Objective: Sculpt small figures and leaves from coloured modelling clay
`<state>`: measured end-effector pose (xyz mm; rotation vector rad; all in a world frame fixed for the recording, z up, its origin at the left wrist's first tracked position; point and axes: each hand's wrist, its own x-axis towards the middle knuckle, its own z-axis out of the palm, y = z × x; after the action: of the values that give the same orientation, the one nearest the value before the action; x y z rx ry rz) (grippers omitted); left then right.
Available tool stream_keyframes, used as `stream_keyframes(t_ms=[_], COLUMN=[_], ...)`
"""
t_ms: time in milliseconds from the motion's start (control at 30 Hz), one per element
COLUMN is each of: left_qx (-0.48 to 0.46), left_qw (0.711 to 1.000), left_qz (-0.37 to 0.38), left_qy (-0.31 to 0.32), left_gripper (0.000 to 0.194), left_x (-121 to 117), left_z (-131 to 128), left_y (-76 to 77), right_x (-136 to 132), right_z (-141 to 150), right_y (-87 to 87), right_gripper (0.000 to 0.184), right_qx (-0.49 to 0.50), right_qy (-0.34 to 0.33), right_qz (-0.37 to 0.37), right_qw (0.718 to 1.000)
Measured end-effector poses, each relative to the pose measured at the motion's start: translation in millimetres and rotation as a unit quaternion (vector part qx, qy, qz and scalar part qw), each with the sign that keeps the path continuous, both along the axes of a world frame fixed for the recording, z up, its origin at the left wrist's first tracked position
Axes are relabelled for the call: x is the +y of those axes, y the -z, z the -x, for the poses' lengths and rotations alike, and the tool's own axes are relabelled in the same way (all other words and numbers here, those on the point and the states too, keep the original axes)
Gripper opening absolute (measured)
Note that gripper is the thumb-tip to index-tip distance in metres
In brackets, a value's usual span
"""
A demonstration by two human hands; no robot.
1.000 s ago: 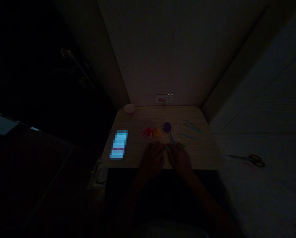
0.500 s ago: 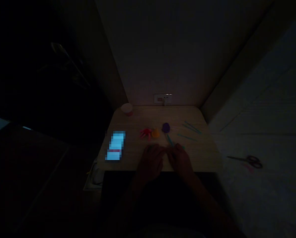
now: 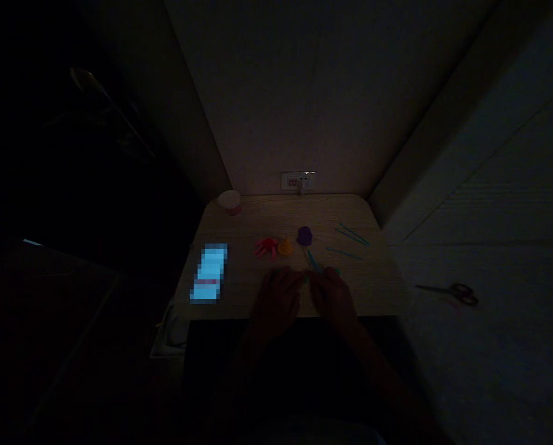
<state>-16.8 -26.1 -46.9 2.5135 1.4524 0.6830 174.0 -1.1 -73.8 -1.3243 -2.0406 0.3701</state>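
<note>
Bits of a green modelling-clay strip (image 3: 305, 279) show between my hands and past my right hand; the light is very dim. My left hand (image 3: 279, 300) lies over the strip with its fingers bent down onto it. In my right hand (image 3: 334, 300) is a slim blue modelling tool (image 3: 312, 259), its upper end sticking out beyond the fingers. Beyond the hands sit a red clay figure with pink limbs (image 3: 267, 247), a yellow-orange clay piece (image 3: 285, 247) with a raised middle, and a round purple clay piece (image 3: 305, 236).
Several thin blue sticks (image 3: 353, 233) lie on the right of the wooden table (image 3: 276, 210). A lit phone (image 3: 210, 272) is at the left, a small cup (image 3: 231, 202) in the back left corner. Scissors (image 3: 462, 293) rest on the pale surface to the right. A wall socket (image 3: 297, 181) is behind.
The whole view has shifted, so the table appears slightly further left. Both hands stay at the green strip with only small finger movements; the blue tool leans a little more to the left.
</note>
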Motion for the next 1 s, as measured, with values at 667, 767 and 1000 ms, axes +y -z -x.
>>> stream_keyframes(t_ms=[667, 767, 1000], left_qx=[0.001, 0.001, -0.006], left_qw=[1.000, 1.000, 1.000], left_qz=[-0.001, 0.000, -0.004], left_qy=[0.001, 0.001, 0.007], left_gripper=[0.042, 0.042, 0.040], left_x=[2.0, 1.9, 1.4], left_z=[1.1, 0.7, 1.6], left_y=[4.3, 3.1, 5.9], right_x=[-0.2, -1.9, -6.8], right_z=[-3.3, -4.9, -3.7], right_y=[-0.3, -0.8, 1.9], right_gripper=[0.034, 0.039, 0.037], right_qx=[0.020, 0.034, -0.015], right_qy=[-0.012, 0.002, -0.027], right_qz=[0.004, -0.011, -0.016], right_qw=[1.000, 0.999, 0.999])
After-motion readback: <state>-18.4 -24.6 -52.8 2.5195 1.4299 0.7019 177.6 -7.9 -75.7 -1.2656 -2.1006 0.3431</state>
